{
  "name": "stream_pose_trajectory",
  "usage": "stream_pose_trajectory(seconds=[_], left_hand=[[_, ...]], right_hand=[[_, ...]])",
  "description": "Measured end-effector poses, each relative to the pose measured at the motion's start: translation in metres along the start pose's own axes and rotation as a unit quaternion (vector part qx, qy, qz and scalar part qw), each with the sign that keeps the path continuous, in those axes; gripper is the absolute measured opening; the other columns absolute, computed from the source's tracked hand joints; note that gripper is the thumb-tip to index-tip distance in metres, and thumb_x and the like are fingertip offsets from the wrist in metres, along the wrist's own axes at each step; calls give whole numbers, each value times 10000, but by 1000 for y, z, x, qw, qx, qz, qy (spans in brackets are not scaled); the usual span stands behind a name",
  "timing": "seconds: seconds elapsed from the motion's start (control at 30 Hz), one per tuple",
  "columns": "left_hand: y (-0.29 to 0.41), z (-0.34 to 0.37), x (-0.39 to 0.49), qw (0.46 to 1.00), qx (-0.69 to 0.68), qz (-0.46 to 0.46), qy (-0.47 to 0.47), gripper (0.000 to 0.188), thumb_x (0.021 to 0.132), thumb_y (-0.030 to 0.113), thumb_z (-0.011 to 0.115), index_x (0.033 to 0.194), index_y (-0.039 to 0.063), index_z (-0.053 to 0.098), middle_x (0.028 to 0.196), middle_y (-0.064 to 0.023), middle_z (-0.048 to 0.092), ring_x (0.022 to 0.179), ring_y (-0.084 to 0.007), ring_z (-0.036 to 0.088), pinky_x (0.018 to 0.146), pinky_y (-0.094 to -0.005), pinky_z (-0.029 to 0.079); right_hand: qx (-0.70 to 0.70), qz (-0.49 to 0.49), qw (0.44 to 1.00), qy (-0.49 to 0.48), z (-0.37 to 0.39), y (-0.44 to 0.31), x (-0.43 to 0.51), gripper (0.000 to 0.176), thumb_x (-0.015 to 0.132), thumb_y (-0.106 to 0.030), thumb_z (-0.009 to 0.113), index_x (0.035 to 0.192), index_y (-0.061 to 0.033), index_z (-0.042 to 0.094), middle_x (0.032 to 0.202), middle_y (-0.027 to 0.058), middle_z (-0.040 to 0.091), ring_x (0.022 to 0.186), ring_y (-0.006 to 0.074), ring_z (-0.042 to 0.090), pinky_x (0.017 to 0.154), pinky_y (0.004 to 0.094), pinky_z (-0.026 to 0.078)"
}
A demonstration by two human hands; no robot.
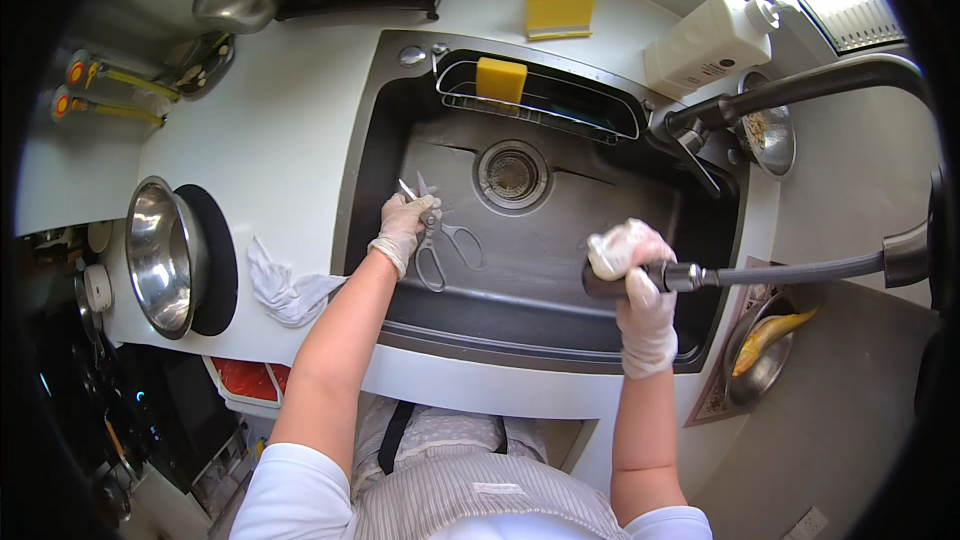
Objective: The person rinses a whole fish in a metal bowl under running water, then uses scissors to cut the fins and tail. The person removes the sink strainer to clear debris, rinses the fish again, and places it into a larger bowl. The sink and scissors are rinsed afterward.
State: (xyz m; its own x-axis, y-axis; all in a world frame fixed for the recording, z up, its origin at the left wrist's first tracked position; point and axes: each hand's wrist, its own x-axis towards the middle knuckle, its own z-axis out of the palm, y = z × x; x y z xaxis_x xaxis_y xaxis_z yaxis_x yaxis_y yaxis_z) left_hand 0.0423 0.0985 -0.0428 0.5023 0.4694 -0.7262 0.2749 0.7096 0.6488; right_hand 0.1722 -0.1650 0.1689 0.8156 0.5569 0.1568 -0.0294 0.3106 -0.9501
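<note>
In a thin glove, my left hand (403,223) grips a pair of kitchen scissors (430,223) near the blades, over the left side of the dark sink (525,292). The blades point away from me and stand slightly apart; the grey handle loops hang toward me. On the right, my gloved right hand (645,300) is closed around the pull-out spray head (602,281) of the faucet, whose grey hose (799,270) runs off to the right. Some of that hand is blurred. No water stream can be made out. The round drain strainer (513,175) lies between and beyond my hands.
A wire rack (555,118) with a yellow sponge (501,80) spans the sink's back. The faucet spout (817,82) arches at right, near a white pump bottle (709,45). A steel bowl with a yellow fish (769,337) stands right; a large steel bowl (159,259) and white cloth (289,289) are left.
</note>
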Motion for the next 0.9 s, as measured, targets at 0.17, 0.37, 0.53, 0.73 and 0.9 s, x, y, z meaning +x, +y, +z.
stream_pose_trajectory(seconds=[0.17, 0.37, 0.53, 0.73, 0.9], left_hand=[[-34, -6, 35, 996, 75, -26, -28, 183, 857, 31, 638, 1022, -17, 574, 817, -106, 643, 630, -181, 623, 550, -293, 515], [-41, 13, 43, 987, 148, -54, -30, 124, 865, 40, 624, 976, -8, 595, 799, -87, 651, 634, -159, 625, 558, -262, 514], [-56, 19, 55, 985, 165, -45, -6, 147, 817, 18, 666, 922, -34, 577, 748, -112, 638, 530, -157, 588, 439, -277, 441], [-85, 2, 71, 954, 259, 95, 116, 352, 752, 44, 741, 1034, -77, 568, 798, -98, 640, 623, -184, 607, 563, -300, 506], [-79, -1, 58, 918, 346, 138, 138, 733, 662, 68, 789, 1281, -83, 426, 1164, -235, 571, 1063, -321, 575, 947, -382, 448]], right_hand=[[-149, 60, 987, -32, -72, -47, -26, 94, 695, -5, 641, 726, -48, 564, 756, 85, 626, 743, 230, 600, 774, 402, 514], [-375, -43, 924, 67, -119, -73, -14, 134, 719, 50, 579, 805, -53, 568, 811, 80, 637, 788, 223, 609, 898, 371, 432], [-392, -184, 888, 155, -117, -26, 23, 167, 709, 34, 580, 848, -47, 625, 905, 83, 683, 938, 244, 622, 939, 404, 439], [-350, -189, 906, 142, -74, -2, 37, 156, 728, 8, 565, 854, -69, 617, 873, 79, 680, 905, 238, 626, 974, 410, 406], [-288, -126, 942, 119, -94, -12, 11, 135, 793, -188, 620, 820, -59, 590, 864, 94, 658, 869, 228, 602, 897, 411, 456]])
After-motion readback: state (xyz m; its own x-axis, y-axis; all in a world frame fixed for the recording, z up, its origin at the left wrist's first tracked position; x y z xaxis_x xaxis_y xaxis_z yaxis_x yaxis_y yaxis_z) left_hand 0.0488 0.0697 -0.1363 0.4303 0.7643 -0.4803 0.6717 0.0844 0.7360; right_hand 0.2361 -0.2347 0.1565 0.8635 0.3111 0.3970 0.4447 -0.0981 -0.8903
